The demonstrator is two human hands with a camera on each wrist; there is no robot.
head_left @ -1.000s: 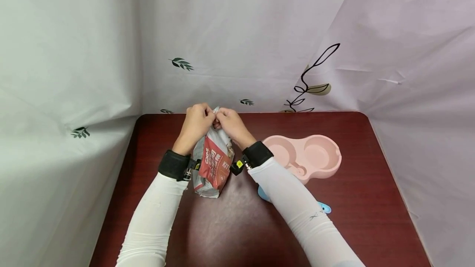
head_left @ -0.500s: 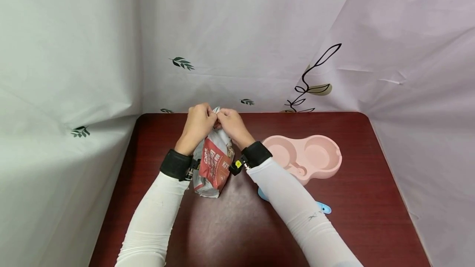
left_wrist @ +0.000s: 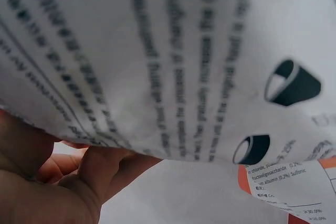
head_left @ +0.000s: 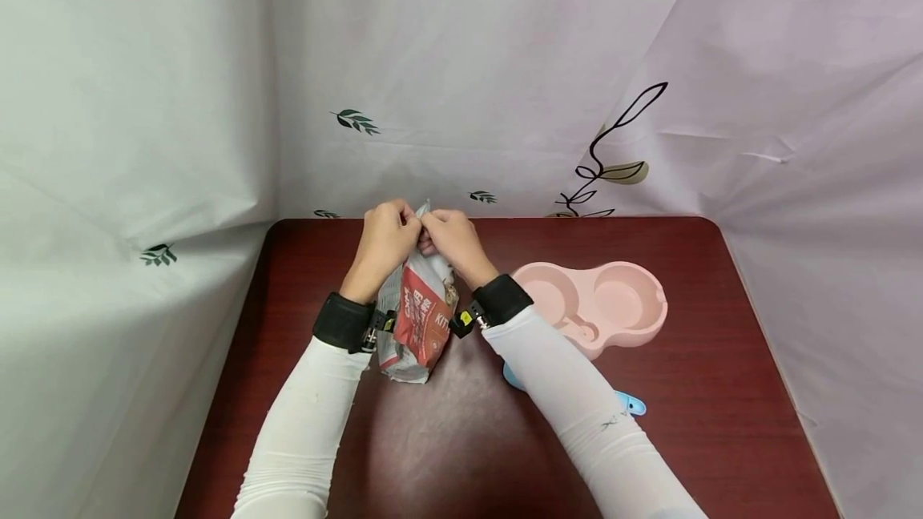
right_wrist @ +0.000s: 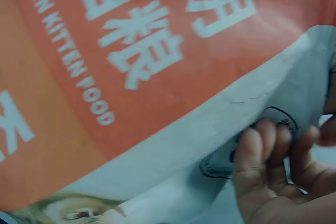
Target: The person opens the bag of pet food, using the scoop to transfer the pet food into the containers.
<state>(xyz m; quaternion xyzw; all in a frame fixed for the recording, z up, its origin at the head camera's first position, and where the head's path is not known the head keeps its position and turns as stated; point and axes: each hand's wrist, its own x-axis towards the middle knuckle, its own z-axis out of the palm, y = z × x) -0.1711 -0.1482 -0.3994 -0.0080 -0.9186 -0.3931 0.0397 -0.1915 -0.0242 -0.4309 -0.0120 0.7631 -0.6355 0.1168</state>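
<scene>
A kitten food bag [head_left: 425,319], red, orange and white, stands on the table between my forearms. My left hand [head_left: 384,245] pinches its top edge from the left. From the right, my right hand [head_left: 456,243] pinches the same edge, its knuckles close beside the left ones. Rows of small print on the bag [left_wrist: 173,66] fill most of the left wrist view, with the left fingers curled below. In the right wrist view, the bag's orange front [right_wrist: 142,61] reads "kitten food", and the right fingers [right_wrist: 249,156] bend against its white upper part.
Right of the bag, a pink double bowl [head_left: 622,303] rests on the dark red table [head_left: 707,391]. A blue handled item [head_left: 630,403] lies in front of it, its middle hidden under my right forearm. Pale patterned cloth [head_left: 461,78] hangs behind and at both sides.
Both hands stay at the bag's top. The tip of the bag now sticks up slightly higher between the hands. Bowl and blue item have stayed in place.
</scene>
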